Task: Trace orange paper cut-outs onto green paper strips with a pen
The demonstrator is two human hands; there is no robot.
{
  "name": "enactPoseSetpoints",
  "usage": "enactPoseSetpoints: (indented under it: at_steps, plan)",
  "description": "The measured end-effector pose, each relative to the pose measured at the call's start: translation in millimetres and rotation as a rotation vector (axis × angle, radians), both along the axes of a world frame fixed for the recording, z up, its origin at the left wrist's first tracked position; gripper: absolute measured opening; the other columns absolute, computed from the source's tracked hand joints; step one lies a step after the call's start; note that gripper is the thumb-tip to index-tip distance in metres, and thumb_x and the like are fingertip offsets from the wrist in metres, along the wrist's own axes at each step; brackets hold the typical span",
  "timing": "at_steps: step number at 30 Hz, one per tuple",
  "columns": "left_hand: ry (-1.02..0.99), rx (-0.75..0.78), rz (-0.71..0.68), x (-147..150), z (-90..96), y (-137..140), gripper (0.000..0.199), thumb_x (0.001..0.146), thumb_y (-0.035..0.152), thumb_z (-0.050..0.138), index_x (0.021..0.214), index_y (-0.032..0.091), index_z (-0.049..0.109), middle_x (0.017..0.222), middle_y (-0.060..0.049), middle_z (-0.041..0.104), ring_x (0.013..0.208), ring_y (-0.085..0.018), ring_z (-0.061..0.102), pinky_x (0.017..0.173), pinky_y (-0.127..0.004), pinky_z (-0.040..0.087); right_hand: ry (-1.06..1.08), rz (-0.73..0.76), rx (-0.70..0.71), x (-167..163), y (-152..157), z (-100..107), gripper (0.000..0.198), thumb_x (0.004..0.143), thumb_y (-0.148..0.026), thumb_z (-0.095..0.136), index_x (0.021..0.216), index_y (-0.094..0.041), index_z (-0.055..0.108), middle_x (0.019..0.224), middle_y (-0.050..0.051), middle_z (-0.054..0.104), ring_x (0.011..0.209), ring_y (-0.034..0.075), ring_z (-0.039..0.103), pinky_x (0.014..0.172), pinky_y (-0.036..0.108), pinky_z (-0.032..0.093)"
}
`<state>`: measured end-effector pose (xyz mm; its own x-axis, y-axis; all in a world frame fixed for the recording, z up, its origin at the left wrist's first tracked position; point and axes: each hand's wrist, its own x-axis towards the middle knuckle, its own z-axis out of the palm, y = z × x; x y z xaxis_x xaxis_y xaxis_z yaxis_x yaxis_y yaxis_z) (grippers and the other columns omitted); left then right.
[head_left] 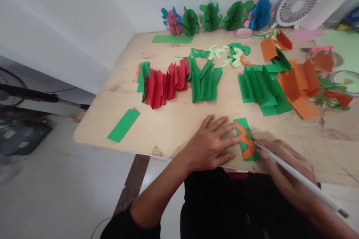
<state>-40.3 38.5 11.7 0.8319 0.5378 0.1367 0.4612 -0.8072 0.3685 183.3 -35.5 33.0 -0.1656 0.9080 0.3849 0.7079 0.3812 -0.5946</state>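
Near the front edge of the table lies a small green paper strip point(244, 122) with an orange wavy-edged paper cutout point(248, 152) on top. My left hand point(211, 143) is spread flat on the wood, its fingertips reaching the left edge of the orange cutout. From the other side, my right hand point(288, 160) grips a white pencil point(300, 181). The pencil's dark tip touches the green strip beside the cutout's scalloped edge. Whether a line has been drawn there I cannot tell.
Folded red papers point(165, 84), green papers point(206, 82) and orange papers point(304, 78) stand mid-table. A green strip point(123, 125) lies at left. Wavy offcuts point(237, 56) are scattered behind. Several paper figures point(211, 16) and a white fan point(297, 5) line the wall.
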Motion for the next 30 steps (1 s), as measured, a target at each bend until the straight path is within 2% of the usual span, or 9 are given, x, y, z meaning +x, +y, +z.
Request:
enactPoseSetpoints:
  at_steps: [5, 9, 20, 30]
  plan:
    - [0.005, -0.002, -0.001, 0, 1.4, 0, 0.041, 0.093, 0.044, 0.05, 0.13, 0.028, 0.056, 0.147, -0.008, 0.046, 0.142, -0.031, 0.029, 0.115, -0.057, 0.016, 0.106, -0.124, -0.153, -9, 17, 0, 0.016, 0.091, -0.028, 0.056, 0.099, -0.023, 0.069, 0.097, 0.003, 0.074, 0.087, 0.018, 0.07, 0.071, 0.027, 0.057]
    - [0.002, -0.004, 0.001, 0, 2.6, 0, 0.044, 0.094, 0.044, 0.049, 0.136, 0.03, 0.05, 0.147, -0.007, 0.045, 0.142, -0.031, 0.029, 0.115, -0.057, 0.017, 0.129, -0.147, -0.214, -15, 30, -7, 0.017, 0.089, -0.034, 0.058, 0.096, -0.022, 0.068, 0.089, 0.003, 0.074, 0.075, 0.017, 0.07, 0.063, 0.026, 0.057]
    - [-0.004, -0.026, 0.002, -1, 3.7, 1, 0.045, 0.094, 0.044, 0.05, 0.136, 0.03, 0.05, 0.147, -0.007, 0.045, 0.142, -0.031, 0.029, 0.115, -0.057, 0.016, 0.047, -0.155, -0.162, -19, 35, -8, 0.014, 0.089, -0.032, 0.057, 0.09, -0.022, 0.066, 0.081, 0.003, 0.072, 0.065, 0.015, 0.067, 0.059, 0.027, 0.055]
    - [-0.014, -0.043, 0.002, -1, 3.2, 1, 0.042, 0.093, 0.045, 0.051, 0.132, 0.031, 0.054, 0.149, -0.006, 0.043, 0.142, -0.031, 0.028, 0.115, -0.056, 0.015, 0.007, -0.141, -0.135, -21, 37, -7, 0.013, 0.089, -0.031, 0.057, 0.091, -0.022, 0.066, 0.085, 0.003, 0.074, 0.07, 0.016, 0.07, 0.059, 0.027, 0.055]
